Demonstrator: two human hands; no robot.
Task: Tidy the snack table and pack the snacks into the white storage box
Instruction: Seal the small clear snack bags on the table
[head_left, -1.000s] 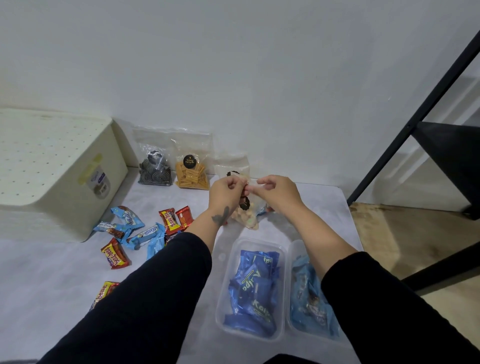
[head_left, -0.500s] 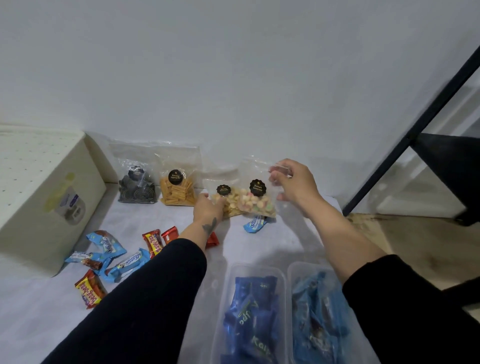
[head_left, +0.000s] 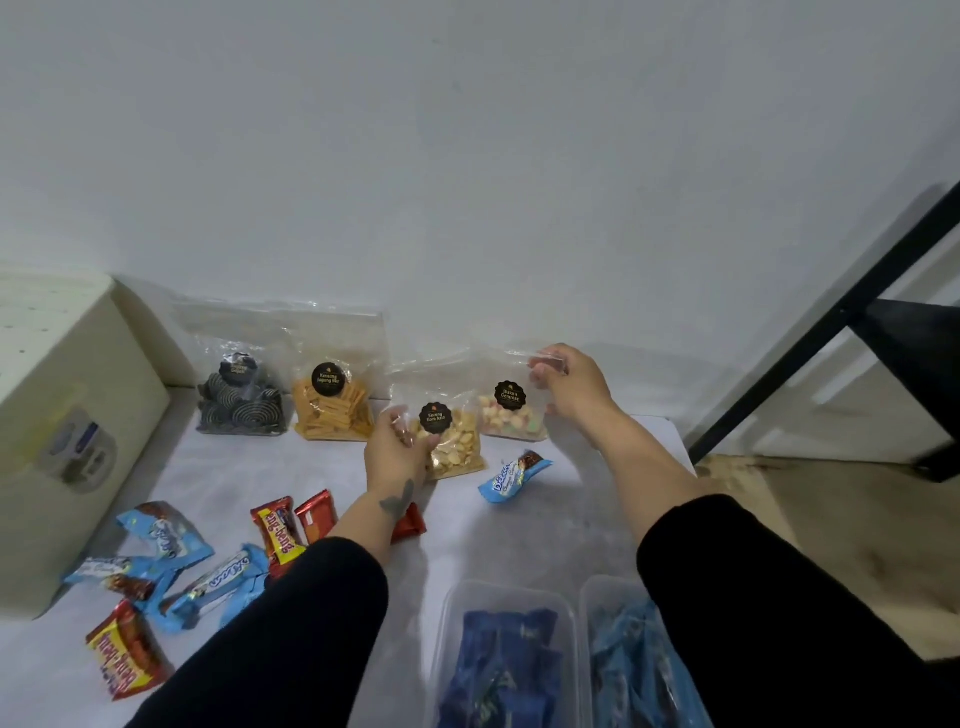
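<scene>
My left hand grips the left edge of a clear bag of yellow nuts standing on the table. My right hand pinches the top right corner of a clear bag of pastel biscuits beside it, near the wall. Left of these stand a bag of orange sticks and a bag of dark spiral cookies. The white storage box sits at the far left with its perforated lid on. A blue wafer pack lies just in front of the two held bags.
Loose blue and red snack packs lie scattered at the front left. Two clear tubs of blue packs stand at the near edge between my arms. A black metal frame rises at the right, beyond the table edge.
My hands have parted from one bag held together to two bags set upright by the wall; the nut bag now stands slightly forward. My view has tilted upward.
</scene>
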